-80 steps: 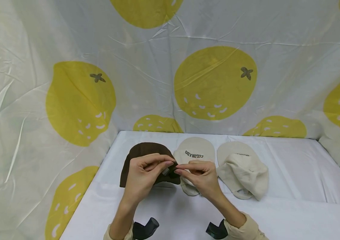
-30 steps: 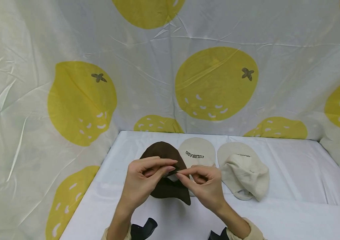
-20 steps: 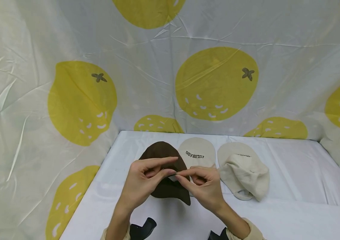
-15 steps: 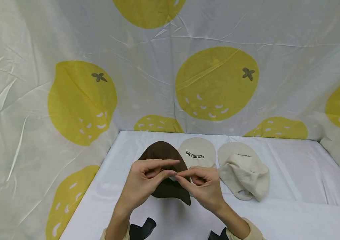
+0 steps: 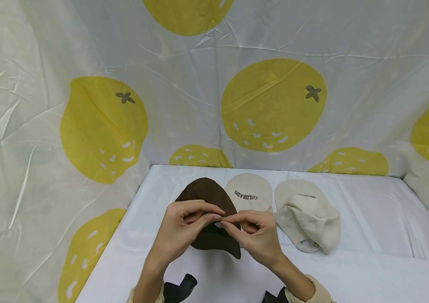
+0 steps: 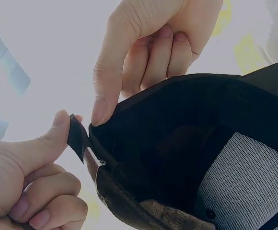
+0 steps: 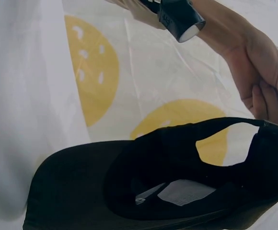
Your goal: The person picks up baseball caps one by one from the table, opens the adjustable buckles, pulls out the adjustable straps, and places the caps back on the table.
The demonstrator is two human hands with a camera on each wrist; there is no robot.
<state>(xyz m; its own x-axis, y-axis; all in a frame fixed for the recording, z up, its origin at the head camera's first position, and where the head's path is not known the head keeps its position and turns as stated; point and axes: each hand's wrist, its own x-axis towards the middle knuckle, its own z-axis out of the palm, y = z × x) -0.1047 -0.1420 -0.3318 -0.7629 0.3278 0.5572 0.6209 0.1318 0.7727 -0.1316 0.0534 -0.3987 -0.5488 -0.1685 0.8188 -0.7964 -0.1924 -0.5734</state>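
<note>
A dark brown cap [image 5: 206, 190] hangs tilted between both hands over the white table. My left hand [image 5: 179, 225] pinches the end of its back strap [image 6: 78, 139] between thumb and index finger, other fingers curled. With thumb and index finger, my right hand [image 5: 260, 230] pinches the cap's edge beside that strap; the fingertips of both hands nearly meet. In the left wrist view, the cap's inside shows white mesh [image 6: 247, 177] and a small shiny bit [image 6: 102, 163] near the strap. The right wrist view shows the brim [image 7: 72, 182] and the back opening.
Behind my right hand lies a beige cap [image 5: 250, 189] lettered COLORADO, partly hidden. A second beige cap [image 5: 310, 219], crumpled, lies to its right. A white cloth covers the table [image 5: 373, 223]. Lemon-printed curtain [image 5: 184, 97] stands along the back and sides.
The brown cap has turned in my hands since the first frame, one part now hanging lower toward me. My left index finger, lifted half a second ago, has come down toward the thumb.
</note>
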